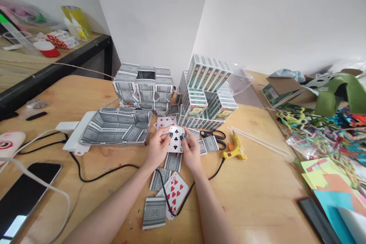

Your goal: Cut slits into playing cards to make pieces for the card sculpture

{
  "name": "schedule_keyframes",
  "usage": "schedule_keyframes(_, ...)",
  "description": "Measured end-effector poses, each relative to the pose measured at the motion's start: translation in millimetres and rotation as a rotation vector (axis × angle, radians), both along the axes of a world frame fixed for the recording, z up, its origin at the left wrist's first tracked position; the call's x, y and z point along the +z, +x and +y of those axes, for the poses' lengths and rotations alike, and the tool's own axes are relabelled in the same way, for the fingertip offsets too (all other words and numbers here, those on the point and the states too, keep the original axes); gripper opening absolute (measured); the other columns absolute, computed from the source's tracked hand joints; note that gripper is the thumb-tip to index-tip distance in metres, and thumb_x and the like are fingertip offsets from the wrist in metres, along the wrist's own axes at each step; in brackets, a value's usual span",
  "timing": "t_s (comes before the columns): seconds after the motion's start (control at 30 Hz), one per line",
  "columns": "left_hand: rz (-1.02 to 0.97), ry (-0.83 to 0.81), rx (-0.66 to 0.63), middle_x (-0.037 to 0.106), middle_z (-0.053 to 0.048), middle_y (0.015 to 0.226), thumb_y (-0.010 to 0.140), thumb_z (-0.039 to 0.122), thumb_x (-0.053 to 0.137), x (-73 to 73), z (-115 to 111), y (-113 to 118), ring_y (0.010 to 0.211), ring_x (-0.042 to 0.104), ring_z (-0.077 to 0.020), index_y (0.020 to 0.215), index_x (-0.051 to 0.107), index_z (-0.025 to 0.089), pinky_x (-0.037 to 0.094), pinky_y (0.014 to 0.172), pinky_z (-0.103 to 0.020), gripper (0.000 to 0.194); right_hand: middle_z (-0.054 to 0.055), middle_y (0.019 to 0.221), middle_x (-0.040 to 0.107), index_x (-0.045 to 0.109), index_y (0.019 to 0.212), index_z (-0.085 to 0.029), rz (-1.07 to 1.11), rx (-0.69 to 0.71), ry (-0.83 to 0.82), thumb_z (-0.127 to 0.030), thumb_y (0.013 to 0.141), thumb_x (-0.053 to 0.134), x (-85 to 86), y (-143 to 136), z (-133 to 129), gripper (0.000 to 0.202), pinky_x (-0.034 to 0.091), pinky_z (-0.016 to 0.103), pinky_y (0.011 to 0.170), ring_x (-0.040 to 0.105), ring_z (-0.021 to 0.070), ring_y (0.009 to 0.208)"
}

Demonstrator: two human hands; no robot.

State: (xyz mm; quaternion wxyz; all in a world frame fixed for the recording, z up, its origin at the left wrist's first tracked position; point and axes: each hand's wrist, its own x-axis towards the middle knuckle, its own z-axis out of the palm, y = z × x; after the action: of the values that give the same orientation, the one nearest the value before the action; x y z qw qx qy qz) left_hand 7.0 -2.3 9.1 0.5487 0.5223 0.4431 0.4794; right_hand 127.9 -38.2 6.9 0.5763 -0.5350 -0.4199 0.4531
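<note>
Between my two hands is a playing card (176, 143), a three of clubs, face toward me. My left hand (160, 144) pinches its left side, and my right hand (191, 149) grips the right side, thumbs on the face. Beneath and around them lie loose cards: a nine of hearts (176, 192), a diamonds card (166, 122) and a face-down card (154, 212). Behind my left hand are an open tray made of cards (117, 127) and a larger card-built box (145, 89). Stacked card packs (200, 103) stand behind my right hand.
To the right are black scissors (214, 135), a yellow glue gun (235, 148) with its black cable running under my arms, and glue sticks (259, 141). A white power strip (81, 133) and a phone (25, 202) lie left. Craft scraps (328, 133) crowd the right edge.
</note>
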Motion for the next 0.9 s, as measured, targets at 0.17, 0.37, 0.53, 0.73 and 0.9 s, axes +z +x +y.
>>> schedule_keyframes(0.17, -0.010, -0.014, 0.001, 0.058, 0.002, 0.056, 0.076, 0.029, 0.056, -1.5, -1, 0, 0.041, 0.042, -0.0059, 0.110, 0.054, 0.015, 0.036, 0.040, -0.016, 0.038, -0.005, 0.054, 0.048, 0.042, 0.119, -0.024, 0.126, 0.040, -0.016, -0.035, 0.079, 0.052, 3.3, -2, 0, 0.042, 0.037, 0.023, 0.038, 0.042, 0.0104, 0.039)
schedule_keyframes(0.37, -0.136, -0.102, -0.051, 0.063, -0.001, 0.065, 0.074, 0.029, 0.058, 3.0, -3, 1, 0.052, 0.057, -0.0121, 0.106, 0.052, 0.016, 0.047, 0.048, -0.022, 0.035, -0.007, 0.051, 0.045, 0.047, 0.111, -0.023, 0.223, 0.028, -0.075, -0.035, 0.077, 0.052, 9.8, 0, 0, 0.036, 0.036, 0.022, 0.037, 0.042, 0.0099, 0.038)
schedule_keyframes(0.53, -0.200, -0.158, -0.042, 0.063, 0.001, 0.061, 0.070, 0.026, 0.060, 8.6, -4, 2, 0.053, 0.058, -0.0130, 0.096, 0.053, 0.016, 0.047, 0.050, -0.023, 0.028, -0.007, 0.051, 0.045, 0.050, 0.097, -0.022, 0.202, -0.002, -0.068, -0.033, 0.077, 0.053, 6.9, 2, 1, 0.023, 0.032, 0.018, 0.035, 0.040, 0.0077, 0.038)
schedule_keyframes(0.73, -0.174, -0.142, 0.010, 0.058, 0.004, 0.054, 0.068, 0.025, 0.059, 5.8, -2, 1, 0.047, 0.053, -0.0104, 0.091, 0.057, 0.016, 0.042, 0.046, -0.020, 0.024, -0.010, 0.047, 0.040, 0.045, 0.094, -0.024, 0.213, 0.045, -0.103, -0.036, 0.078, 0.051, 4.3, 1, 1, 0.021, 0.030, 0.018, 0.028, 0.034, 0.0064, 0.029)
schedule_keyframes(0.9, -0.165, -0.148, 0.026, 0.058, 0.004, 0.054, 0.068, 0.024, 0.059, 2.9, -2, 1, 0.046, 0.050, -0.0088, 0.090, 0.059, 0.016, 0.040, 0.045, -0.018, 0.024, -0.010, 0.048, 0.040, 0.044, 0.092, -0.024, 0.190, 0.051, -0.106, -0.036, 0.079, 0.049, 6.4, 1, 1, 0.019, 0.030, 0.018, 0.030, 0.035, 0.0066, 0.030)
